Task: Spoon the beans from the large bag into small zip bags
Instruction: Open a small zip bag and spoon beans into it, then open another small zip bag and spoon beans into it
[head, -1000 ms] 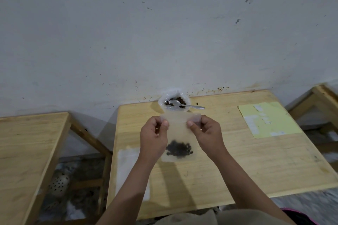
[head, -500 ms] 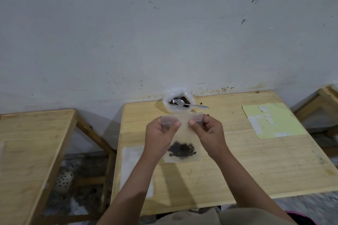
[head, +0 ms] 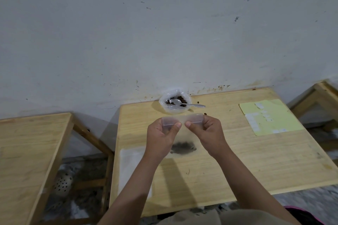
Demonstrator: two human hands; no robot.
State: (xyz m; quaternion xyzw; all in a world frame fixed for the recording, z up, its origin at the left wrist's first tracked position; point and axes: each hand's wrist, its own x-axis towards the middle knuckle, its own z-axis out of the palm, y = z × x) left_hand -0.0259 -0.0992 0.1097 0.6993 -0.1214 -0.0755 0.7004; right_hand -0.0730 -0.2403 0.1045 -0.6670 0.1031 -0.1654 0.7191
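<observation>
I hold a small clear zip bag (head: 183, 139) upright over the middle of the wooden table (head: 237, 166). Dark beans (head: 183, 148) sit blurred in its bottom. My left hand (head: 161, 138) pinches the zip strip at the top left. My right hand (head: 206, 131) pinches the strip at the top right, and the two thumbs nearly meet at its middle. Behind the bag, against the wall, stands the large clear bag (head: 175, 103) of brown beans, rolled open. A metal spoon (head: 184, 103) lies in it, its handle pointing right.
Empty clear zip bags (head: 130, 170) lie flat near the table's left edge. A yellow-green sheet (head: 268, 117) with white labels lies at the right. A second wooden table (head: 27, 151) stands to the left, across a gap. Part of a wooden frame (head: 323, 95) shows at far right.
My thumbs have slid inward along the zip strip and now almost touch at its middle. The bag stays upright in front of me; its beans look smeared by motion.
</observation>
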